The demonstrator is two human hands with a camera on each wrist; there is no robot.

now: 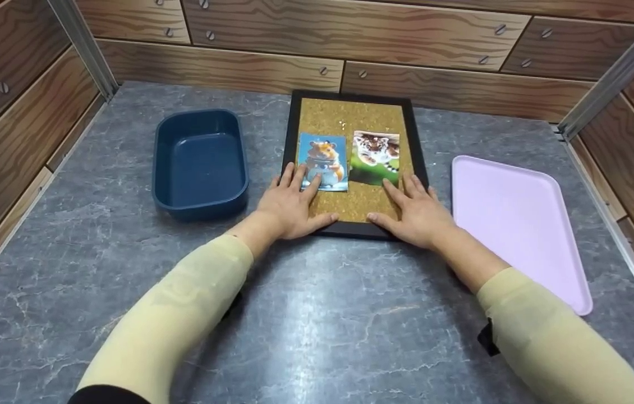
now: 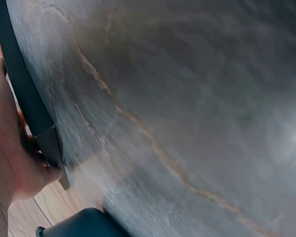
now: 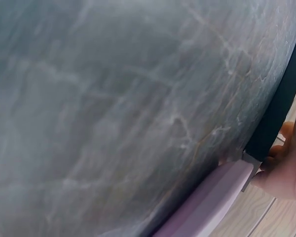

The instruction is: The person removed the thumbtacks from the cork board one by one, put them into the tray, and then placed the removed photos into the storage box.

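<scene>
A cork board [image 1: 350, 209] in a black frame lies flat on the table. Two picture cards rest on it side by side: a hamster card [image 1: 332, 147] on the left and a tiger card [image 1: 376, 163] on the right. Spread over the board's lower left corner, my left hand [image 1: 290, 209] has fingertips on the hamster card and the frame. My right hand [image 1: 421, 216] lies spread over the lower right corner, its index fingertip at the tiger card's bottom edge. Both wrist views show the frame's side, with the left hand [image 2: 12, 153] and right hand [image 3: 288, 170] against it.
A deep navy blue bin [image 1: 202, 210] stands left of the board. To the right lies a flat lilac tray [image 1: 513, 213], close to my right forearm. Small white specks [image 1: 342, 124] show on the upper cork. Wood-patterned panels [image 1: 272, 67] wall the grey marbled table [image 1: 317, 314].
</scene>
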